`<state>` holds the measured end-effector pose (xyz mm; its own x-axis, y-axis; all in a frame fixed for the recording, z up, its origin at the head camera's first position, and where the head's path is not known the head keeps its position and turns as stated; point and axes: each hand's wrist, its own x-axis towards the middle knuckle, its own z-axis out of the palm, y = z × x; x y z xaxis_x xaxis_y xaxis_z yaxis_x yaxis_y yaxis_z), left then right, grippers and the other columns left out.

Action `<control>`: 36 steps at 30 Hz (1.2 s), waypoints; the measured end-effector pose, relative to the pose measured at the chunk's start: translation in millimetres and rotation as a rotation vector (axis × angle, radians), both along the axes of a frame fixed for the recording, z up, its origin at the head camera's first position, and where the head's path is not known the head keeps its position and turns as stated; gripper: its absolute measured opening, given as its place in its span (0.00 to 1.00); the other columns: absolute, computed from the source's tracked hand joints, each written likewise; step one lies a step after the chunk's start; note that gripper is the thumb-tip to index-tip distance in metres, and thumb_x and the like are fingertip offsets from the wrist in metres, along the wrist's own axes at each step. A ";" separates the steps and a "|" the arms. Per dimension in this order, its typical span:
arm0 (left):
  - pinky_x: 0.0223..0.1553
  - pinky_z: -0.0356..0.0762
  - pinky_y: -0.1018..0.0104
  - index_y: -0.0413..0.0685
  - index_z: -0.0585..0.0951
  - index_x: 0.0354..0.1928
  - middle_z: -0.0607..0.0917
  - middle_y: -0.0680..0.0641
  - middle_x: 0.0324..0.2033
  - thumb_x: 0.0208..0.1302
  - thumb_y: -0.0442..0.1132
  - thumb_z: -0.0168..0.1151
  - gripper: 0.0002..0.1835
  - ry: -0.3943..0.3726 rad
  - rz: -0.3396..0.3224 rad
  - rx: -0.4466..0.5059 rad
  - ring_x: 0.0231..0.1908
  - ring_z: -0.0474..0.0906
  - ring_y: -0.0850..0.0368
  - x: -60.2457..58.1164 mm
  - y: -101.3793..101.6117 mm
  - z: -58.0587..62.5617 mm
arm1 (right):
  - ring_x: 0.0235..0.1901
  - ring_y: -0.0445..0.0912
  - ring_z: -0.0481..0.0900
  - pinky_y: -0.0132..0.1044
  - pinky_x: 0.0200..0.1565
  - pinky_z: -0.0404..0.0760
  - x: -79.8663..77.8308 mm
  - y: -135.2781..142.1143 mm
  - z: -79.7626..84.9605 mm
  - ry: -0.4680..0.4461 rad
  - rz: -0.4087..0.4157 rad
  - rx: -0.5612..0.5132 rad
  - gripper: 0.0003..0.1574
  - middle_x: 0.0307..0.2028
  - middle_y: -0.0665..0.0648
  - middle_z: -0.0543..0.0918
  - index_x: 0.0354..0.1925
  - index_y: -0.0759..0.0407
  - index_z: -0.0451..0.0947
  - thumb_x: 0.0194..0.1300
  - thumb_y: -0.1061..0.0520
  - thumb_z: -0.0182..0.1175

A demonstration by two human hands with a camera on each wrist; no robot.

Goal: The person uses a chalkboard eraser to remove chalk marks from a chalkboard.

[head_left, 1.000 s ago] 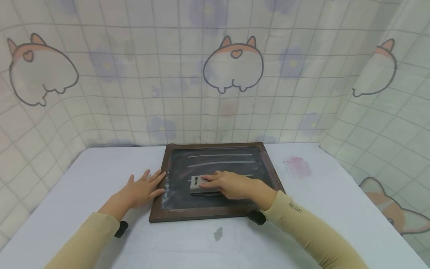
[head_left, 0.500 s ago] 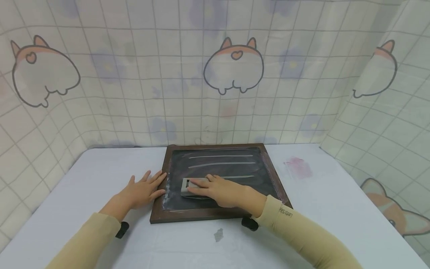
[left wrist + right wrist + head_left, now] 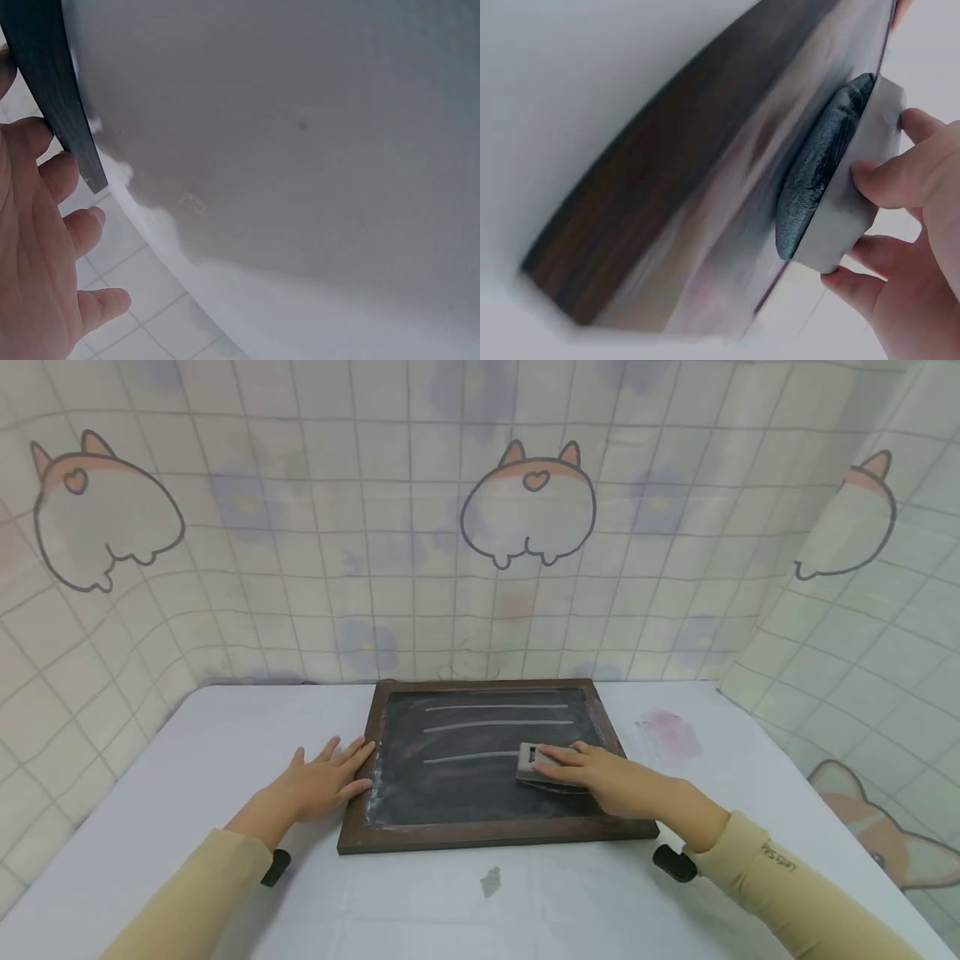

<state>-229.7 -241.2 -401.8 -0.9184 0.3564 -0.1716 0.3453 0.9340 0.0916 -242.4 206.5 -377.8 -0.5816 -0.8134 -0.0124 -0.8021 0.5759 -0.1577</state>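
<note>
A small blackboard (image 3: pixel 442 797) with a brown wooden frame lies on the white table. Three chalk lines run across it, the lowest one stopping at a grey blackboard eraser (image 3: pixel 529 765). My right hand (image 3: pixel 626 783) grips this eraser from above, near the board's right side. In the right wrist view, thumb and fingers hold the eraser's grey body (image 3: pixel 855 202), and its dark felt pad faces the board. Spread fingers of my left hand (image 3: pixel 315 787) rest on the left side of the frame. The left wrist view shows their tips touching the frame's edge (image 3: pixel 56 90).
The white table (image 3: pixel 600 910) has a pink smudge (image 3: pixel 667 732) at the right and a grey-green patch (image 3: pixel 490 882) in front of the board. A grid-patterned curtain (image 3: pixel 420 635) with printed corgis stands behind and along both sides.
My right hand first slid the eraser a little to the left, then well to the right across the board. The lower line's left part is uncovered now. My left hand stays on the frame.
</note>
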 end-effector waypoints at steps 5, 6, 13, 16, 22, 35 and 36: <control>0.66 0.43 0.19 0.46 0.55 0.81 0.55 0.40 0.79 0.81 0.61 0.43 0.38 0.003 0.006 -0.001 0.76 0.49 0.30 -0.5 -2.0 2.1 | 0.54 0.63 0.76 0.39 0.37 0.78 -4.3 27.2 -0.3 0.065 0.004 -0.039 0.54 0.74 0.66 0.65 0.75 0.60 0.67 0.53 0.88 0.55; 0.65 0.44 0.19 0.45 0.55 0.81 0.55 0.40 0.79 0.81 0.61 0.43 0.38 0.003 0.004 0.000 0.76 0.49 0.30 -0.5 -2.4 2.1 | 0.51 0.59 0.76 0.36 0.34 0.74 -4.9 29.8 -0.7 0.071 0.005 -0.039 0.54 0.74 0.66 0.66 0.75 0.60 0.68 0.52 0.88 0.55; 0.65 0.45 0.18 0.45 0.57 0.81 0.57 0.39 0.79 0.81 0.60 0.44 0.38 0.003 -0.001 0.005 0.75 0.50 0.29 1.4 -1.4 1.8 | 0.40 0.49 0.71 0.33 0.32 0.71 -7.5 31.0 -1.4 0.093 -0.001 -0.042 0.54 0.72 0.66 0.68 0.73 0.59 0.70 0.51 0.88 0.57; 0.64 0.45 0.18 0.45 0.57 0.81 0.57 0.39 0.79 0.81 0.61 0.44 0.38 0.003 -0.002 -0.002 0.75 0.51 0.29 1.6 -0.7 1.6 | 0.47 0.57 0.78 0.37 0.36 0.77 -9.5 30.1 -1.2 0.084 -0.029 -0.034 0.54 0.72 0.66 0.68 0.73 0.59 0.71 0.51 0.88 0.56; 0.65 0.45 0.18 0.45 0.56 0.81 0.56 0.39 0.79 0.81 0.60 0.44 0.38 -0.001 -0.004 -0.006 0.75 0.50 0.29 0.4 1.5 3.2 | 0.62 0.76 0.71 0.42 0.38 0.80 -18.0 31.4 -0.5 0.028 -0.084 -0.033 0.49 0.73 0.67 0.66 0.73 0.60 0.70 0.57 0.86 0.53; 0.65 0.44 0.19 0.45 0.56 0.81 0.56 0.39 0.79 0.80 0.62 0.43 0.39 -0.007 0.004 -0.005 0.76 0.50 0.30 -0.4 -0.2 1.5 | 0.56 0.64 0.77 0.40 0.37 0.72 -43.3 10.0 9.6 -0.132 -0.038 -0.037 0.38 0.74 0.65 0.65 0.73 0.60 0.70 0.70 0.81 0.46; 0.65 0.44 0.19 0.45 0.56 0.81 0.56 0.39 0.79 0.80 0.62 0.43 0.39 -0.010 0.005 -0.002 0.76 0.50 0.30 -0.5 0.0 0.9 | 0.59 0.67 0.75 0.43 0.42 0.75 -44.8 4.8 10.9 -0.144 -0.037 -0.030 0.38 0.75 0.64 0.65 0.73 0.59 0.70 0.71 0.80 0.46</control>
<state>-230.2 -241.2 -400.9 -0.9183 0.3519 -0.1816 0.3401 0.9357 0.0934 -287.3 211.4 -366.9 -0.6054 -0.7925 -0.0736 -0.7482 0.5982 -0.2870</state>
